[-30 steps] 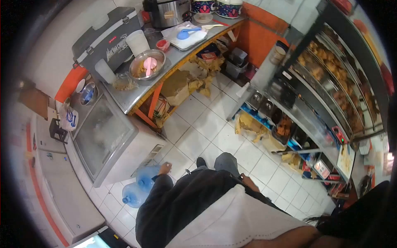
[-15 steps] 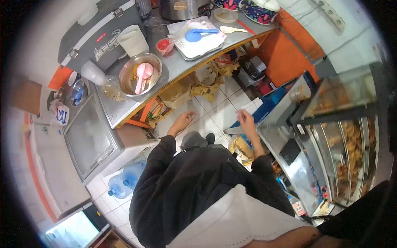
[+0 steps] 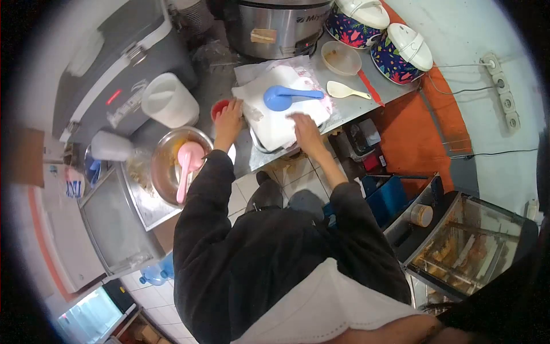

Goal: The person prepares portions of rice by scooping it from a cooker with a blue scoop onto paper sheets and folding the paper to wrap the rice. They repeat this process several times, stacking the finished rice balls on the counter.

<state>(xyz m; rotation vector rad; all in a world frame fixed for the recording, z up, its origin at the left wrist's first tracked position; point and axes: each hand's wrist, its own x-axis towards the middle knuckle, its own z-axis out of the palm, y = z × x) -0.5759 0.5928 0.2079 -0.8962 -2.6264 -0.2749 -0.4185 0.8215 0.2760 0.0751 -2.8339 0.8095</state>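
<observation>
On the counter, my left hand [image 3: 228,123] is closed at the rim of a small clear plastic cup with red contents [image 3: 217,107], covering its right side. Clear plastic [image 3: 252,112] shows just beside that hand. My right hand [image 3: 306,131], fingers apart and slightly bent, hovers over the near edge of a paper-covered tray [image 3: 264,146], holding nothing. A blue ladle-like spoon [image 3: 279,98] lies on the white paper [image 3: 269,80] between and beyond my hands. Left of my left arm, a steel bowl [image 3: 162,166] contains a pink ladle-like spoon [image 3: 189,157].
A large steel cooker [image 3: 281,28] stands at the back. A cream rice paddle [image 3: 346,90], a red strip [image 3: 371,89], a shallow bowl [image 3: 341,58] and two floral pots [image 3: 401,53] are to the right. A white container [image 3: 169,100] and grey cooler [image 3: 120,74] stand left.
I have moved up to the counter, and the view has shifted with me. My hands have gone from above the floor to the counter: left at the red cup, right over the tray.
</observation>
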